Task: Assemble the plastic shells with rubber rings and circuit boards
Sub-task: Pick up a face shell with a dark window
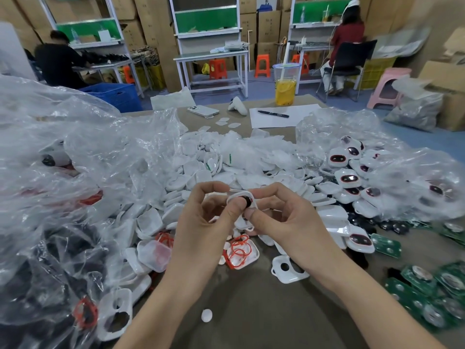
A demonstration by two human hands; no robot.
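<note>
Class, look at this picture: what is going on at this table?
A person's left hand and right hand pinch one white shell, thumbs pressing its dark middle. Behind, empty shells are heaped on the table, red rings lie just below the hands, green boards sit at the right, and shells with dark windows lie beyond those.

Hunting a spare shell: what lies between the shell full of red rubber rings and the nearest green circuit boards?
Head view: a white plastic shell with cut-outs, partly under the right forearm.
</note>
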